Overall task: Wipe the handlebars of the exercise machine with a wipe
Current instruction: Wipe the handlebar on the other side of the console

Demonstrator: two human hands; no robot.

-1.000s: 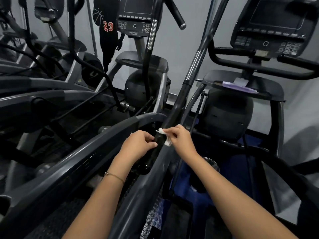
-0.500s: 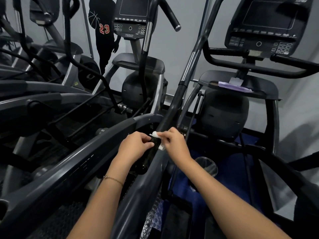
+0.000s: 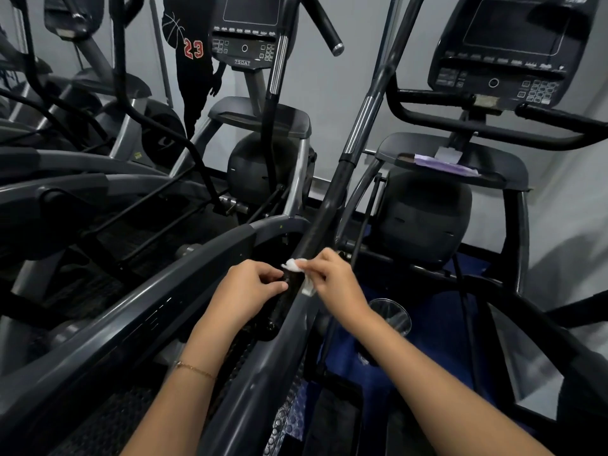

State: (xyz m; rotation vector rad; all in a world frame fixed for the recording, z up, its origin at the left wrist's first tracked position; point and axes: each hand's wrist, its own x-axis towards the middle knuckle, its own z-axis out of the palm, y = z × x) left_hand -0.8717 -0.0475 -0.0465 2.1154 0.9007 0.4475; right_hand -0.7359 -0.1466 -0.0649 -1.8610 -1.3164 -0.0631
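A long black handlebar (image 3: pixel 332 195) of the exercise machine slants from the top right down to the centre, with a chrome section higher up. My right hand (image 3: pixel 334 283) pinches a small white wipe (image 3: pixel 293 265) against the bar's lower part. My left hand (image 3: pixel 251 286) sits on the bar's other side with its fingers curled at the bar; whether it grips the bar or the wipe's end is hidden.
The machine's console (image 3: pixel 506 51) and its fixed black grips (image 3: pixel 460 126) are at the upper right, over a tray with a purple pack (image 3: pixel 444 165). A second console (image 3: pixel 245 31) stands behind. Grey rails (image 3: pixel 138 311) of neighbouring machines crowd the left. A clear cup (image 3: pixel 391 312) sits below.
Both hands stay at the same low spot on the bar with the wipe between them; they shifted only slightly as the view moved.
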